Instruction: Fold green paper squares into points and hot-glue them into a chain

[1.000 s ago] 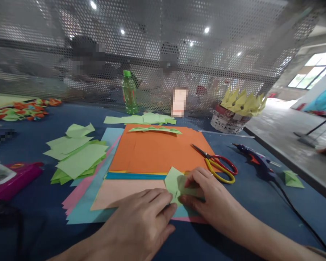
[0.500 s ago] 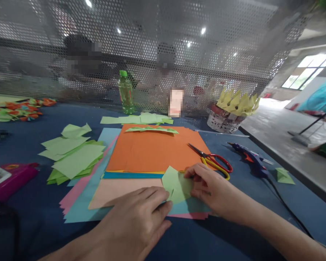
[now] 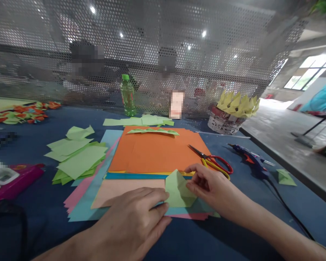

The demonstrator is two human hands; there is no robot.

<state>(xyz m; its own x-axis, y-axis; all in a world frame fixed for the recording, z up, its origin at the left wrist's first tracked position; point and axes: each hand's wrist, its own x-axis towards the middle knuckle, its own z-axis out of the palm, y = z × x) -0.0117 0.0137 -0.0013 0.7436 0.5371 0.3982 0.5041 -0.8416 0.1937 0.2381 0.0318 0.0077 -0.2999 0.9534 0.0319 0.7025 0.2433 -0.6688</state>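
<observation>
A: Clock centred on the pale green piece of folded paper (image 3: 178, 192), twelve pointing away from the wearer. Where was it?

B: On the near part of the layered coloured sheets, between both hands.

A: Left hand (image 3: 136, 221)?

B: At eight o'clock, palm down, fingers bent and nearly together, tips at the paper's left edge. Couldn't tell whether they pinched anything.

A: Right hand (image 3: 210, 183)?

B: Three o'clock. Forefinger and thumb stood apart, thumb tip at the paper's right edge, other fingers curled. No closed pinch seen.

A: Nearby?

B: Flat orange paper sheets (image 3: 157, 154) towards eleven, a long, pleated light green paper strip (image 3: 153, 131) along their far edge. At two, metal scissors with red and yellow handles (image 3: 218, 164), lying partly on the orange.

A: Farther out?

B: A dark blue glue gun with a red trigger (image 3: 251, 161), between two and three; a small folded green paper piece (image 3: 286, 177) at three. Loose light green paper pieces (image 3: 80, 157) overlapped at ten. A clear green plastic bottle (image 3: 128, 98) stood at eleven, and a round basket with yellow paper points (image 3: 225, 119) at one.
</observation>
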